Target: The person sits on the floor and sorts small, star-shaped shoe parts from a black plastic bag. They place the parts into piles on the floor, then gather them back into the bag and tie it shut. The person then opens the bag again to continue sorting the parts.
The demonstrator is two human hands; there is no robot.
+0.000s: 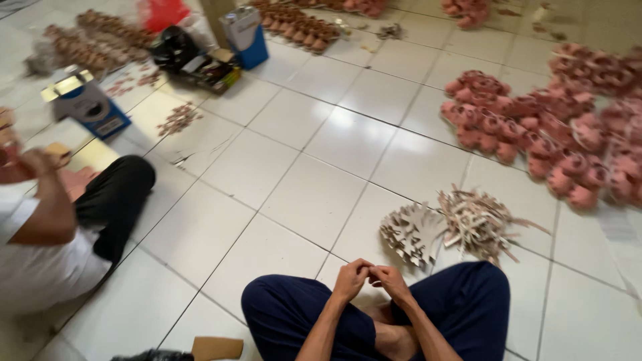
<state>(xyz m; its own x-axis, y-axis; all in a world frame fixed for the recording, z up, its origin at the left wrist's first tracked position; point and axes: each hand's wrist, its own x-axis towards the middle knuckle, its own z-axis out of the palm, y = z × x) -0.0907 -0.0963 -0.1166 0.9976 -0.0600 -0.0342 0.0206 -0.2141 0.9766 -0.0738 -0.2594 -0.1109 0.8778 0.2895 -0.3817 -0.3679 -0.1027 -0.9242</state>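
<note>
The person sits cross-legged on the white tiled floor point(294, 194), in dark blue trousers point(468, 301). The left hand point(351, 279) and the right hand point(391, 282) meet above the lap, and their fingertips touch each other at the middle. The fingers of both hands are curled inward, as if they pinch something very small, but nothing can be seen between them, so I cannot tell if they hold a thing or are only pressed together.

The nearest things to the hands are two heaps of paper pieces. The heap of flat grey cardboard cut-outs point(411, 234) lies on the floor just beyond the hands, a little to the right of them and apart from them. The pile of pale paper strips point(478, 224) lies just beside this heap, on its right side, near the right knee.

Behind the strips, farther from the person, many small pink round objects point(528, 130) lie in groups on the tiles; they are too blurred to name exactly.

To the left of the cut-outs, well apart, another person point(47, 234) in a white shirt and black trousers sits on the floor. Beyond this person stands a blue box point(93, 110).
</note>
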